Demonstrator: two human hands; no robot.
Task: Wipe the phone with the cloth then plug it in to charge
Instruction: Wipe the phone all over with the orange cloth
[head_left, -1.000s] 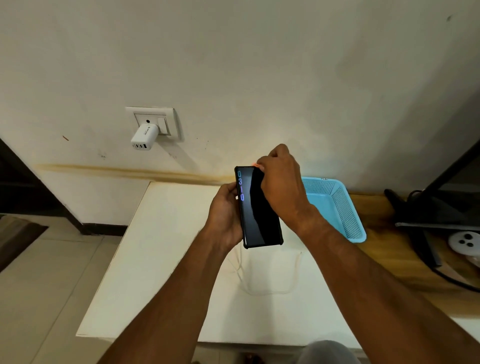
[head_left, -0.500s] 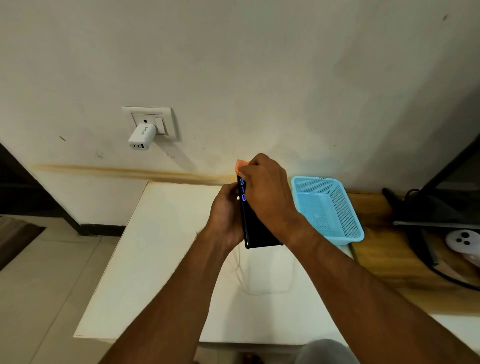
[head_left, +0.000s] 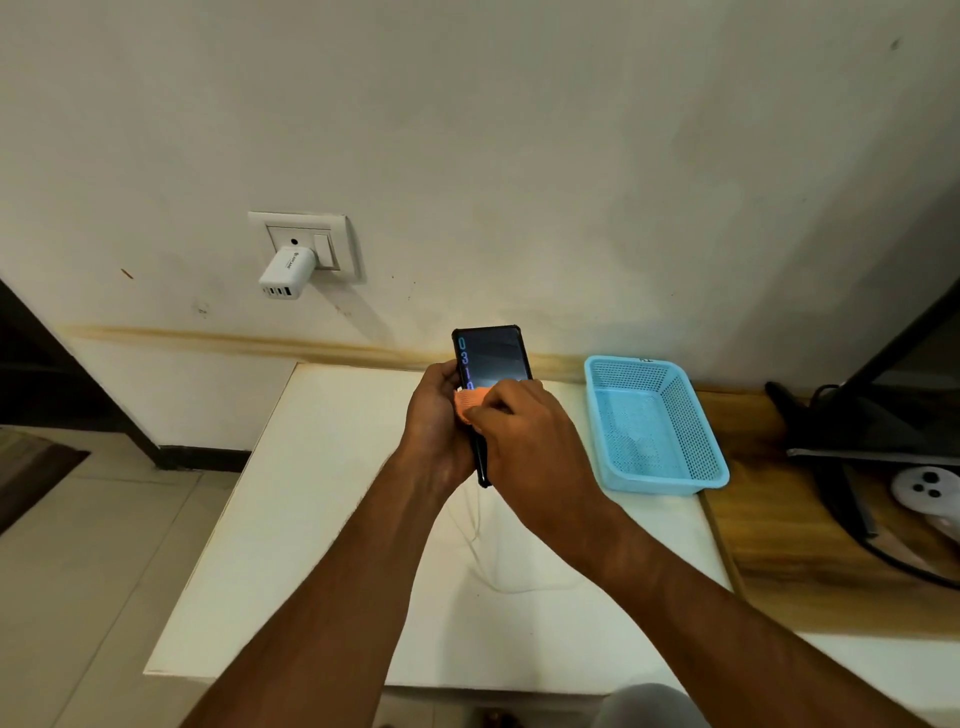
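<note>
White table (head_left: 311, 519) — blue basket (head_left: 655, 470), white cable (head_left: 475, 545).

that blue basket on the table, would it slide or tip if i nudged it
The basket is probably light: its walls are thin plastic mesh and nothing shows inside it. It likely slides easily, since it sits flat on the smooth white table. Tipping seems unlikely; it is low and wide, though a push at the rim might lift one edge.

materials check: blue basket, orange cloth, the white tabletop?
Blue basket: looks like moulded plastic, with a fine perforated mesh in walls and floor and a smooth solid rim.
Orange cloth: soft fabric, probably microfibre or a knit; a ribbed texture shows and it bunches under the right hand.
White tabletop: smooth and matte, likely laminate or painted board; the core is not visible.
</note>
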